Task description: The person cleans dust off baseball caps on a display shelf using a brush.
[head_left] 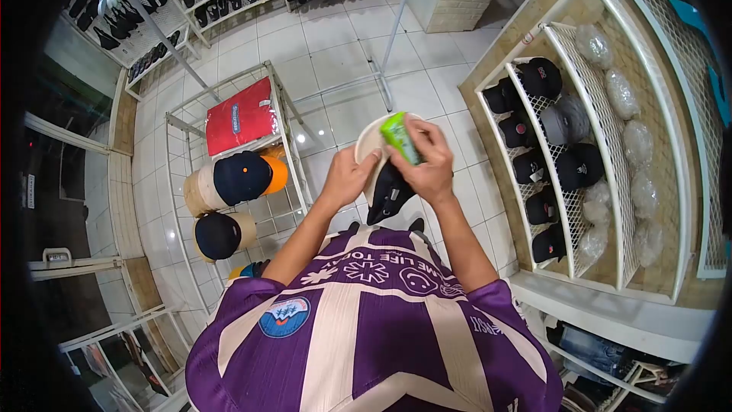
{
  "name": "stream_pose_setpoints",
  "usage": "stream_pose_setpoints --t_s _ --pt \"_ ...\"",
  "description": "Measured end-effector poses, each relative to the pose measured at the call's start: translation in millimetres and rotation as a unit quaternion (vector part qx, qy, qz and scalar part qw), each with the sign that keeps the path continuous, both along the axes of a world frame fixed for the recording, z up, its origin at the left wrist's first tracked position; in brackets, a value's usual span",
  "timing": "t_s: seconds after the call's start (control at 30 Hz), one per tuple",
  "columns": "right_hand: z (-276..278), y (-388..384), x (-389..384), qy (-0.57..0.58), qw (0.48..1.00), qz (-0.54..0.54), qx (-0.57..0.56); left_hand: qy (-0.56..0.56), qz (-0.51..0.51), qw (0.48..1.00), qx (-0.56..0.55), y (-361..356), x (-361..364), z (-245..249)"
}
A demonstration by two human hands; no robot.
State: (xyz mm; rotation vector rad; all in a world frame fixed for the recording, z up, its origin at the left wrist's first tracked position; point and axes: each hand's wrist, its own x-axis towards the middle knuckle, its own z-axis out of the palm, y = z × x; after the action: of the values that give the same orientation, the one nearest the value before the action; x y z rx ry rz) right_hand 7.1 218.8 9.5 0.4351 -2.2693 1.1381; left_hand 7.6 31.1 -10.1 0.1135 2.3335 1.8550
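Observation:
Held in front of my chest is a cap [390, 192] with a cream brim and a black part hanging below it. My left hand [352, 175] pinches the brim at its left side, thumb lying on top. A small bright green packet [398, 136] with pale markings is gripped in my right hand [428, 162]. It overlaps the cap's brim in this view, and my right fingers hide part of it. The right hand sits close against the cap's right side, covering much of that edge.
At left, a white wire rack [179, 183] carries a red folded item in clear wrap [241, 117], a navy cap with orange brim [242, 178] and other caps. Slanted white shelves [560, 38] at right hold black caps and clear plastic bundles. A metal clothes-rail base [381, 80] stands ahead.

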Motion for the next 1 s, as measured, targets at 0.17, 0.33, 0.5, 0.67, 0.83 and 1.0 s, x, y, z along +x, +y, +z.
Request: stream_pose_setpoints --t_s 0.17,0.33,0.5,0.67,0.83,1.0 --pt "-29 25 -27 -0.031 0.990 -0.129 0.045 0.000 -0.001 1.000 -0.013 -3 1 -17" --pt "0 -7 -6 0.001 1.000 0.023 0.021 -0.004 0.003 0.999 -0.043 -1 1 -7" --pt "-18 23 -34 -0.043 0.986 -0.144 0.068 0.013 -0.020 0.998 -0.058 -3 3 -9" --pt "-4 -2 -6 -0.041 0.999 0.017 0.015 0.005 -0.053 0.992 -0.118 -2 0 -16" --pt "-28 61 -30 -0.069 0.983 -0.166 0.040 -0.036 0.063 0.985 0.155 -1 3 -28" --pt "-6 99 -18 -0.015 0.963 -0.159 -0.217 -0.183 0.049 0.858 0.477 -16 -15 -30"
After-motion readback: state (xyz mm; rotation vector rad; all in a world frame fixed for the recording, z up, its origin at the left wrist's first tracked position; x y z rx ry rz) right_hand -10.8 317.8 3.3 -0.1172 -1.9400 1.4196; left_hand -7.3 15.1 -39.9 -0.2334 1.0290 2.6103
